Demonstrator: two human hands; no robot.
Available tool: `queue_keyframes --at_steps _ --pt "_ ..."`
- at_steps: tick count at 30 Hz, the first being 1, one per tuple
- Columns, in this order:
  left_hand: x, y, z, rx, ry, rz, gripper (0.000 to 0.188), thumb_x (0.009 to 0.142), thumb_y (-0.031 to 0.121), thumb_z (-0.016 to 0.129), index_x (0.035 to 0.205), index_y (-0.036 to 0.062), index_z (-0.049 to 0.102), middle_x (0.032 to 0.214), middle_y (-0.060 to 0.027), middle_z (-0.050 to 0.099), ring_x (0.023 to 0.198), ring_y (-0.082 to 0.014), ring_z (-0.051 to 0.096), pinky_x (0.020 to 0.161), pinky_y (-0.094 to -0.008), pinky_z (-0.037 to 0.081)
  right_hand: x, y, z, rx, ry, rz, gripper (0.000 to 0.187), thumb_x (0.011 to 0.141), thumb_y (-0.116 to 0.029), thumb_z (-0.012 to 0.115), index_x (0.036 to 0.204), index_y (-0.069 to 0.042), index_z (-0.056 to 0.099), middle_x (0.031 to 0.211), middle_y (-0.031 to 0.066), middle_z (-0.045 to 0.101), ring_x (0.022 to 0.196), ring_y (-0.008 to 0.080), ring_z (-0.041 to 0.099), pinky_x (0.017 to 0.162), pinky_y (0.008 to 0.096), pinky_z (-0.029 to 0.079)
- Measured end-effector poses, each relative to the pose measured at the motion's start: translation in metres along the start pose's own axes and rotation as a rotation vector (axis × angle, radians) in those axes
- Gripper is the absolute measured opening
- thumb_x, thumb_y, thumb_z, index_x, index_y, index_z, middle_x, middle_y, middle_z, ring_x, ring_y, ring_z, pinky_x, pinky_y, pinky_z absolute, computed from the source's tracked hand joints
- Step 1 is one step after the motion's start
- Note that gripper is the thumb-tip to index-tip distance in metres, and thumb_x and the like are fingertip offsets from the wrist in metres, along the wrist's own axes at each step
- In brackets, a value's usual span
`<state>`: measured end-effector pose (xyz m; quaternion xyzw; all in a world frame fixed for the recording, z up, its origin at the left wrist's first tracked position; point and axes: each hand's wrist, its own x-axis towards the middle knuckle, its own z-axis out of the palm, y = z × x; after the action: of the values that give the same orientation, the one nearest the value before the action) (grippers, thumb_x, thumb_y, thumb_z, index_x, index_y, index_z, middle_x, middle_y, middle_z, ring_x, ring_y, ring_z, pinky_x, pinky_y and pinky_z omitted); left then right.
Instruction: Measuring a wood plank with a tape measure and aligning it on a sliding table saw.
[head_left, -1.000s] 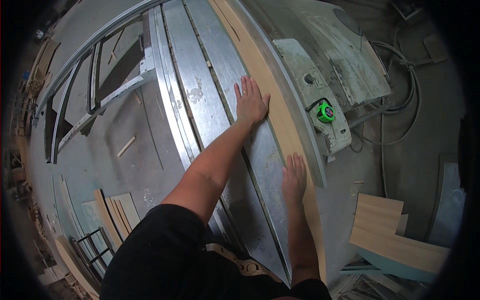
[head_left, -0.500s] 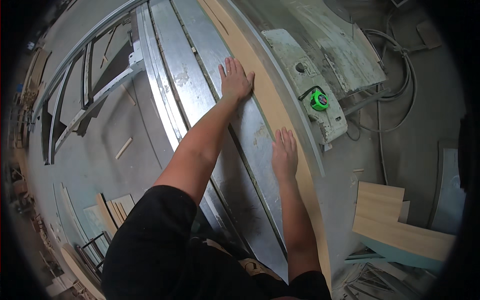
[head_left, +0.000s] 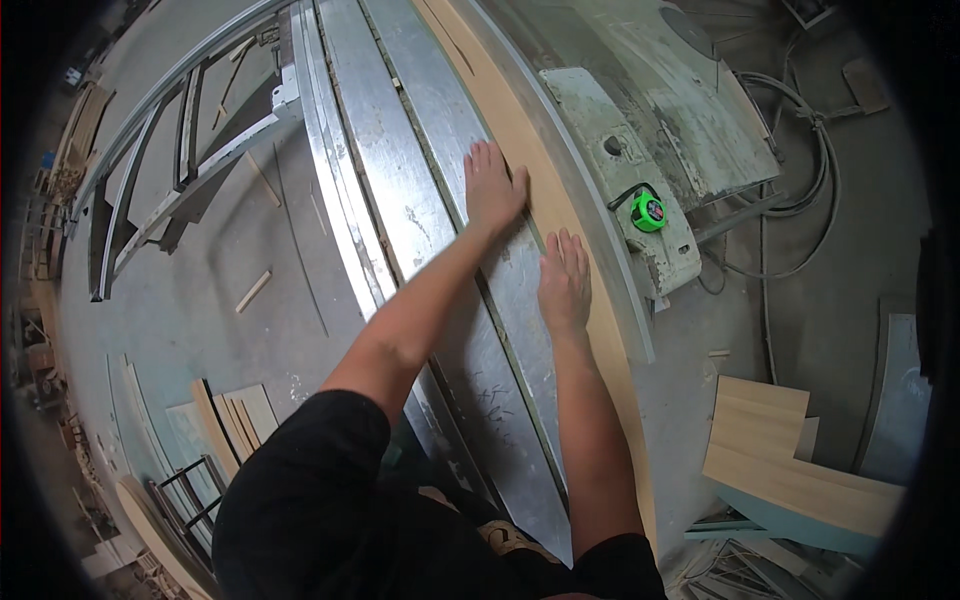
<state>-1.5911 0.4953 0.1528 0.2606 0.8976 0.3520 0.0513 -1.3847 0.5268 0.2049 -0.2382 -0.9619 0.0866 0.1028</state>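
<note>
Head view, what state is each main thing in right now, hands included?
Board: lying lengthwise, dark streak near its far end.
Left hand: open, fingers extended, at the board's left edge.
Right hand: open, fingers over the board.
Metal table: scuffed, patchy.
Tape measure: set down, no blade visible.
L-shaped panel: lying apart, off to the right.

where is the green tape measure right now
In the head view, the green tape measure sits right of centre on the worn, pale machine panel, right of the long wooden board and higher in the picture than the right hand.
</note>
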Motion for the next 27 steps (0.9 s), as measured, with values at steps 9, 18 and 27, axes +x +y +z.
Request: queue_keyframes --at_steps 9,18,27 --pt "-0.212 0.059 -0.044 -0.053 -0.190 0.047 0.067 0.097 0.017 0.051 0.155 -0.0087 0.030 0.161 -0.0310 0.033 0.155 -0.0425 0.025 0.125 -0.0626 0.007 0.025 -0.001 0.016 -0.008 -0.011 0.003 0.047 0.097 -0.018 0.065 0.141 -0.005 0.057 0.150 0.0145 0.053 0.142 0.0348 0.046 0.118 0.0450 0.038" --pt "-0.286 0.115 -0.036 -0.113 -0.370 0.166 0.084 0.095 0.046 0.052 0.159 -0.0029 0.030 0.165 -0.0306 0.023 0.157 -0.0476 0.010 0.125 -0.0646 0.004 0.051 -0.006 0.027 -0.004 0.009 -0.001 0.045 0.098 -0.019 0.065 0.141 -0.005 0.057 0.149 0.0142 0.053 0.142 0.0352 0.046 0.118 0.0446 0.039" --pt "-0.259 0.129 -0.018 -0.428 -0.177 -0.038 0.073 0.099 0.046 0.045 0.157 0.0026 0.036 0.166 -0.0207 0.031 0.156 -0.0440 0.018 0.125 -0.0684 0.005 0.075 -0.012 0.046 0.000 0.024 -0.010 0.045 0.100 -0.021 0.063 0.141 -0.006 0.056 0.149 0.0139 0.053 0.142 0.0346 0.045 0.119 0.0442 0.038"
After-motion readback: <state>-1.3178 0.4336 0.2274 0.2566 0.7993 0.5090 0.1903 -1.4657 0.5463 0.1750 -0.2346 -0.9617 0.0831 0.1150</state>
